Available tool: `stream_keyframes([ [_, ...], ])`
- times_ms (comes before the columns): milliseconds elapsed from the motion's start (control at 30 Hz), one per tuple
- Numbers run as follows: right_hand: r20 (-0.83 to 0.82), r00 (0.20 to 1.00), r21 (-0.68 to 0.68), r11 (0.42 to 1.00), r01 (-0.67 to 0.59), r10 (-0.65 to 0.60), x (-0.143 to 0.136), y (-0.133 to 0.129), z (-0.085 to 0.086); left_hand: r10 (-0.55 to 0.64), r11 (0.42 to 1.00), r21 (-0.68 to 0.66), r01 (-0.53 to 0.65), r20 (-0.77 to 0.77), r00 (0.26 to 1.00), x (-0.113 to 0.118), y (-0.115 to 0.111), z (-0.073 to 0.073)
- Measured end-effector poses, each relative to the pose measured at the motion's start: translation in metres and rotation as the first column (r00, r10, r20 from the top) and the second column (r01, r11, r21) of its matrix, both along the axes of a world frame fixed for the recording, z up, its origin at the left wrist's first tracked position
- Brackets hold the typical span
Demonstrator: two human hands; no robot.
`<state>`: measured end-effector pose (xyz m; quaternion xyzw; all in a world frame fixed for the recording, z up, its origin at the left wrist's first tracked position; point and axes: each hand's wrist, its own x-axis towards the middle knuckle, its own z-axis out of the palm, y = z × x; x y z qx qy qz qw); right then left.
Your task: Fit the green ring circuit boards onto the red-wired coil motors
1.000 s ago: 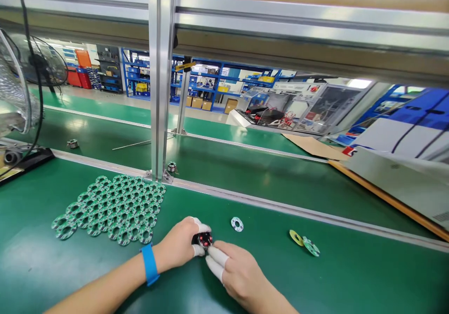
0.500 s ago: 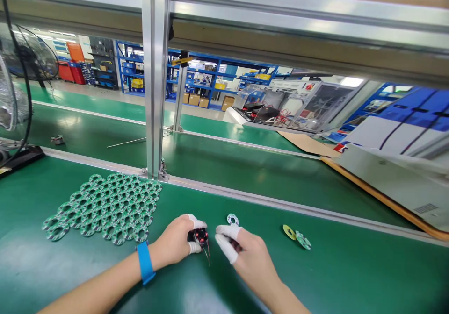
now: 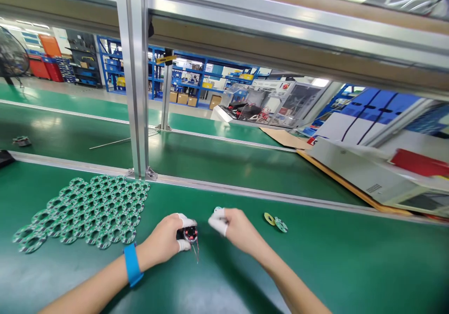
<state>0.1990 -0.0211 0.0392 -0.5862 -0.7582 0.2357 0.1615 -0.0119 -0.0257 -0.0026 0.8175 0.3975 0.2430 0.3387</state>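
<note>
My left hand (image 3: 171, 237), with white covers on its fingertips, grips a small round black motor part (image 3: 190, 233). Red spots show on its face and thin wire leads hang below. To the right, my right hand (image 3: 233, 227) has its covered thumb and finger drawn together. A ring-shaped circuit board (image 3: 217, 209) peeks out just behind those fingertips, mostly hidden. Whether they touch it or hold anything, I cannot tell. A yellow disc (image 3: 269, 218) and a green ring board (image 3: 281, 224) lie further right, edges close together.
Many green ring boards (image 3: 101, 211) lie in a sheet-like array on the left of the green bench (image 3: 196, 290). An aluminium post (image 3: 135, 80) rises behind them from a metal rail (image 3: 245, 193). A grey panel (image 3: 351, 169) stands at the far right.
My right hand has moved away from the left hand and up over the ring board, now mostly covered. My left hand keeps the motor part. The whole view has swung right.
</note>
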Motion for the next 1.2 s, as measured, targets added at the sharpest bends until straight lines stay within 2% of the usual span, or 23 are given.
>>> stream_keyframes([
  [67, 0.037, 0.991, 0.151, 0.981, 0.123, -0.13, 0.015, 0.012, -0.003, -0.018, 0.999, -0.04, 0.018, 0.015, 1.0, -0.001, 0.0, 0.002],
  [100, 0.045, 0.986, 0.185, 0.971, 0.149, -0.16, 0.022, 0.018, -0.006, -0.029, 0.997, -0.064, 0.03, 0.014, 0.999, -0.002, 0.0, 0.003],
  [233, 0.007, 0.992, 0.171, 0.978, 0.12, -0.123, 0.031, 0.025, -0.014, -0.046, 0.992, -0.121, 0.046, 0.0, 0.999, -0.01, 0.001, 0.015],
  [333, -0.063, 0.993, 0.153, 0.983, 0.107, -0.098, 0.018, 0.018, -0.013, 0.082, 0.994, -0.072, -0.077, 0.068, 0.994, -0.012, 0.001, 0.028],
  [400, -0.23, 0.972, 0.107, 0.992, 0.071, -0.044, 0.002, 0.01, -0.012, 0.152, 0.988, -0.054, -0.146, 0.125, 0.98, -0.009, 0.0, 0.037],
  [467, -0.458, 0.889, 0.057, 0.998, 0.032, -0.003, -0.014, 0.001, -0.011, 0.185, 0.982, -0.071, -0.175, 0.164, 0.969, -0.004, -0.002, 0.044],
  [533, -0.607, 0.794, 0.04, 0.999, 0.006, 0.02, -0.026, -0.008, -0.012, 0.218, 0.975, -0.095, -0.203, 0.193, 0.957, 0.0, -0.005, 0.049],
  [667, -0.624, 0.78, 0.101, 0.994, 0.032, 0.038, -0.036, -0.016, -0.012, 0.276, 0.96, -0.107, -0.257, 0.238, 0.931, 0.003, -0.006, 0.051],
  [800, -0.662, 0.747, 0.019, 0.996, 0.087, -0.052, -0.036, -0.017, -0.014, 0.223, 0.969, -0.159, -0.187, 0.256, 0.94, 0.004, -0.006, 0.045],
  [900, -0.604, 0.797, 0.035, 0.999, 0.03, -0.003, -0.033, -0.017, -0.014, 0.199, 0.971, -0.184, -0.152, 0.27, 0.942, 0.006, -0.006, 0.04],
  [967, -0.476, 0.875, 0.135, 0.991, -0.024, 0.086, -0.03, -0.017, -0.014, 0.213, 0.966, -0.206, -0.16, 0.274, 0.938, 0.007, -0.006, 0.037],
  [1033, -0.288, 0.945, 0.28, 0.957, -0.073, 0.157, -0.023, -0.016, -0.015, 0.226, 0.963, -0.2, -0.181, 0.237, 0.945, 0.008, -0.007, 0.033],
  [1100, -0.126, 0.981, 0.397, 0.914, -0.086, 0.147, -0.015, -0.013, -0.016, 0.24, 0.969, -0.086, -0.23, 0.135, 0.961, 0.009, -0.008, 0.028],
  [1200, -0.066, 0.997, 0.394, 0.919, -0.002, 0.031, -0.005, -0.008, -0.018, 0.255, 0.959, 0.152, -0.238, -0.1, 0.962, 0.008, -0.01, 0.016],
])
